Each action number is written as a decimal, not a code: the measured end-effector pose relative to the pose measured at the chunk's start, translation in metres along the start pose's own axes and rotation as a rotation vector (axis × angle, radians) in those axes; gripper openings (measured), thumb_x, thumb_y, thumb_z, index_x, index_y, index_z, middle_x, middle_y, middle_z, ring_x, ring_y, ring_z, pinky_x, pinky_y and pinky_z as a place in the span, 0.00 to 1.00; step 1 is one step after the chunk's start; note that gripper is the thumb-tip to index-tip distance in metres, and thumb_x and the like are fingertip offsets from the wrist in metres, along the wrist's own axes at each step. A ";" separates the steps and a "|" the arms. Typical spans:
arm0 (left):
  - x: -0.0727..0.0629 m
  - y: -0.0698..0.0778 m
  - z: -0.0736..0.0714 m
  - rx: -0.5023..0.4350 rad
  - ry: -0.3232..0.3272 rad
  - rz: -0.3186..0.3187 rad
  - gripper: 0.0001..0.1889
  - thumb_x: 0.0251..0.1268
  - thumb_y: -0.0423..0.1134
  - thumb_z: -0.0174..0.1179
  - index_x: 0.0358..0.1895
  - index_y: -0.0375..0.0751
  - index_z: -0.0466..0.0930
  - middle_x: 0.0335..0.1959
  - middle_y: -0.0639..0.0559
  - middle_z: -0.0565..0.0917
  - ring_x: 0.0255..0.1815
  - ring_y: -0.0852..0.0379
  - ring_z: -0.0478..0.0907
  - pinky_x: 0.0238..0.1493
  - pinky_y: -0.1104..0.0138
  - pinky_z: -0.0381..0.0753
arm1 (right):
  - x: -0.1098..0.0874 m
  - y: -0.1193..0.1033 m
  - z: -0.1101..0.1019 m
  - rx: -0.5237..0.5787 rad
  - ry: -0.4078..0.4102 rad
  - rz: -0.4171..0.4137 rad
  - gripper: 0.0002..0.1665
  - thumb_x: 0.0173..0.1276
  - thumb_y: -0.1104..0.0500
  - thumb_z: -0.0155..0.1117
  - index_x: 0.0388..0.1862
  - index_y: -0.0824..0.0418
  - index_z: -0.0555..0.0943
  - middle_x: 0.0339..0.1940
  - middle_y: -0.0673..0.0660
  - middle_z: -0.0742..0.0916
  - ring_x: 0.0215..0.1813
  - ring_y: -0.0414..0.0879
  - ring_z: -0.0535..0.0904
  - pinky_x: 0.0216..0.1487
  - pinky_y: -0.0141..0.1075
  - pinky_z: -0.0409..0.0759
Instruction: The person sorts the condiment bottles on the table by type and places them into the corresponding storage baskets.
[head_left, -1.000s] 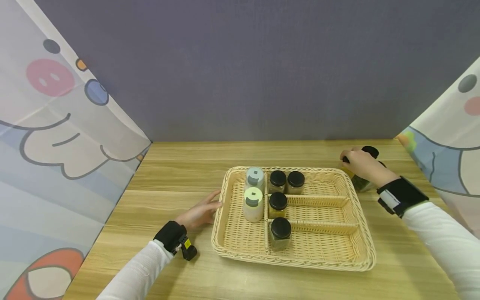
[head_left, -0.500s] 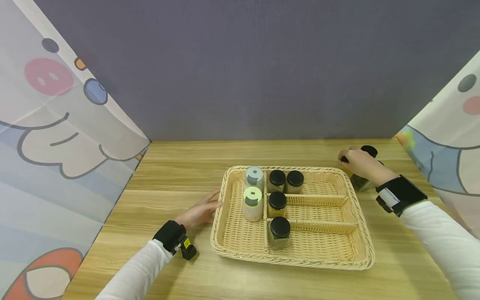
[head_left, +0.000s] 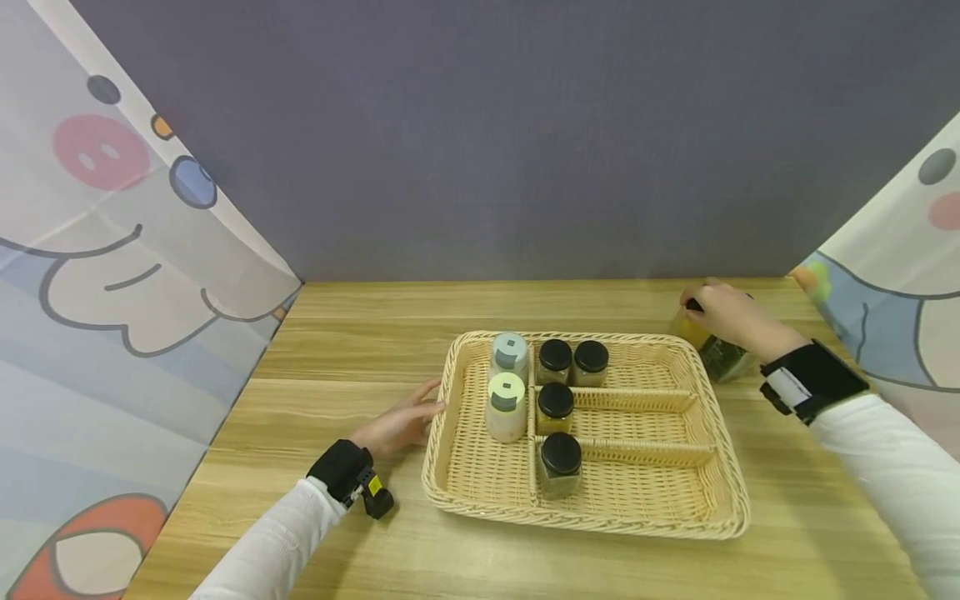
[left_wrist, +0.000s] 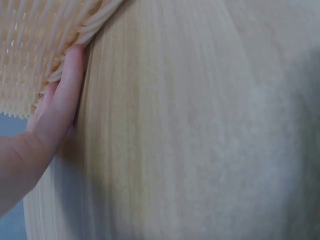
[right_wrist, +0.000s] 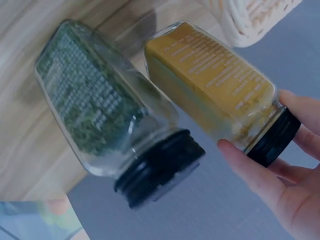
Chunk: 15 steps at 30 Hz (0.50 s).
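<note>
By its black lid, my right hand (head_left: 731, 317) holds a glass spice jar of yellow powder (right_wrist: 210, 75), with thumb and fingers round the lid in the right wrist view. Beside it stands a jar of green dried herbs (right_wrist: 95, 100), partly behind the hand in the head view. My left hand (head_left: 397, 427) touches the outer left side of a wicker basket (head_left: 585, 527); its fingers lie nearly straight along the rim in the left wrist view.
The basket has dividers. In its left part stand a blue-lidded shaker (head_left: 510, 352) and a yellow-green-lidded shaker (head_left: 507, 410). Several black-lidded jars (head_left: 561, 454) line the dividers' left ends. A grey wall (head_left: 487, 167) rises behind the wooden table (head_left: 360, 333).
My right hand has moved slightly up and right, and more of the yellow jar shows below it, seemingly lifted. The left hand and the basket have stayed put.
</note>
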<state>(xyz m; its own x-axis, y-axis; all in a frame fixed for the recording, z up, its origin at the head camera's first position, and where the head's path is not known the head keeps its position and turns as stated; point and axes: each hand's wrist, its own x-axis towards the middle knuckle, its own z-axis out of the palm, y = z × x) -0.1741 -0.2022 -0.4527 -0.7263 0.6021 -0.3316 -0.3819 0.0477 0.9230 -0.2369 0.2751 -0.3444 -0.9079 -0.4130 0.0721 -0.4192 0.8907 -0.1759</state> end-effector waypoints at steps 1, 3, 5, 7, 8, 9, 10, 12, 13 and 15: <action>0.000 0.000 0.000 0.000 0.002 -0.001 0.30 0.68 0.37 0.40 0.69 0.55 0.37 0.66 0.35 0.54 0.59 0.47 0.64 0.51 0.47 0.69 | 0.000 -0.001 -0.002 0.004 0.002 -0.002 0.12 0.61 0.68 0.53 0.40 0.76 0.76 0.35 0.69 0.79 0.38 0.61 0.74 0.35 0.48 0.74; 0.000 0.000 0.000 0.001 0.002 -0.001 0.30 0.69 0.37 0.40 0.69 0.55 0.37 0.65 0.35 0.54 0.59 0.47 0.64 0.51 0.47 0.69 | 0.000 -0.002 -0.005 0.007 -0.004 -0.001 0.12 0.61 0.68 0.53 0.40 0.76 0.75 0.35 0.69 0.78 0.39 0.61 0.72 0.36 0.49 0.73; 0.000 0.001 0.000 0.004 0.001 -0.002 0.30 0.69 0.36 0.39 0.69 0.55 0.37 0.66 0.35 0.54 0.59 0.47 0.63 0.51 0.47 0.68 | 0.000 -0.003 -0.008 0.009 -0.012 0.000 0.11 0.61 0.68 0.53 0.40 0.76 0.76 0.35 0.69 0.78 0.40 0.61 0.71 0.36 0.48 0.72; 0.000 0.001 0.000 0.007 -0.001 -0.002 0.30 0.69 0.36 0.40 0.69 0.55 0.37 0.66 0.35 0.54 0.60 0.46 0.62 0.52 0.47 0.68 | 0.001 -0.003 -0.010 0.006 -0.010 -0.006 0.11 0.61 0.68 0.53 0.39 0.77 0.75 0.35 0.69 0.78 0.40 0.61 0.71 0.36 0.48 0.72; 0.000 0.001 0.000 0.008 -0.003 -0.002 0.30 0.69 0.36 0.40 0.69 0.55 0.37 0.66 0.35 0.54 0.60 0.46 0.62 0.52 0.47 0.68 | 0.001 -0.004 -0.011 0.002 -0.008 -0.006 0.11 0.61 0.69 0.54 0.39 0.77 0.75 0.35 0.69 0.78 0.39 0.60 0.71 0.35 0.48 0.72; 0.000 0.001 0.000 0.008 -0.003 -0.002 0.30 0.69 0.37 0.40 0.69 0.55 0.37 0.66 0.36 0.54 0.60 0.46 0.61 0.52 0.47 0.68 | 0.001 -0.004 -0.012 -0.001 -0.007 -0.009 0.11 0.60 0.69 0.54 0.39 0.77 0.75 0.34 0.69 0.78 0.38 0.60 0.71 0.34 0.47 0.72; 0.000 0.001 0.000 0.008 -0.004 -0.002 0.30 0.68 0.37 0.40 0.69 0.55 0.37 0.66 0.36 0.54 0.61 0.45 0.61 0.52 0.46 0.68 | 0.001 -0.004 -0.013 -0.006 -0.004 -0.012 0.11 0.60 0.69 0.55 0.39 0.77 0.75 0.34 0.70 0.78 0.38 0.60 0.71 0.33 0.47 0.72; -0.001 0.001 0.000 0.005 -0.005 -0.002 0.30 0.68 0.37 0.40 0.69 0.55 0.37 0.66 0.36 0.54 0.61 0.45 0.61 0.52 0.46 0.67 | 0.001 -0.004 -0.016 -0.017 0.000 -0.008 0.11 0.59 0.68 0.56 0.39 0.76 0.75 0.34 0.70 0.77 0.36 0.60 0.71 0.30 0.46 0.72; -0.001 0.001 0.000 0.003 -0.007 -0.002 0.30 0.68 0.37 0.41 0.69 0.55 0.37 0.66 0.36 0.53 0.61 0.45 0.60 0.52 0.46 0.67 | 0.001 -0.004 -0.017 -0.023 -0.001 -0.006 0.12 0.59 0.68 0.57 0.39 0.76 0.75 0.33 0.69 0.76 0.35 0.59 0.71 0.29 0.45 0.72; -0.001 0.002 0.001 0.001 -0.007 -0.002 0.30 0.68 0.37 0.41 0.69 0.55 0.37 0.66 0.36 0.53 0.61 0.45 0.60 0.52 0.46 0.67 | 0.002 -0.004 -0.020 -0.031 0.002 -0.009 0.11 0.58 0.68 0.57 0.39 0.76 0.75 0.33 0.69 0.77 0.34 0.58 0.71 0.27 0.44 0.71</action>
<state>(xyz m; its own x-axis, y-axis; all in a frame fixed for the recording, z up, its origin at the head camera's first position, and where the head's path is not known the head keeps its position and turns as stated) -0.1738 -0.2022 -0.4509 -0.7218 0.6075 -0.3317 -0.3827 0.0491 0.9226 -0.2366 0.2743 -0.3242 -0.9041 -0.4205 0.0759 -0.4272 0.8925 -0.1445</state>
